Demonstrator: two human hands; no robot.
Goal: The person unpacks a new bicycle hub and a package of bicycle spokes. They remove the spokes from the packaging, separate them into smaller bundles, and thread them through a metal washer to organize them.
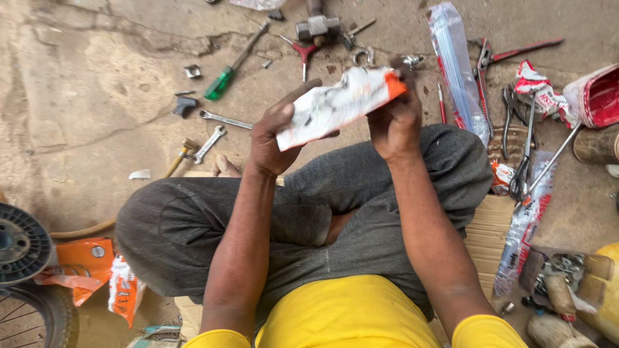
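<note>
A white and orange packet (338, 103), worn and dirty, is held up in front of me over my crossed legs. My left hand (274, 138) grips its lower left end with the thumb across the front. My right hand (394, 122) pinches the orange upper right end. I sit on the ground in grey trousers and a yellow shirt.
Tools lie on the concrete ahead: a green-handled screwdriver (225, 74), two spanners (216, 129), a hammer head (317, 27), red-handled pliers (496, 58). Clear plastic packets (454, 64) and a red tub (596, 96) sit at right. A wheel hub (22, 245) and orange wrappers (87, 264) lie at left.
</note>
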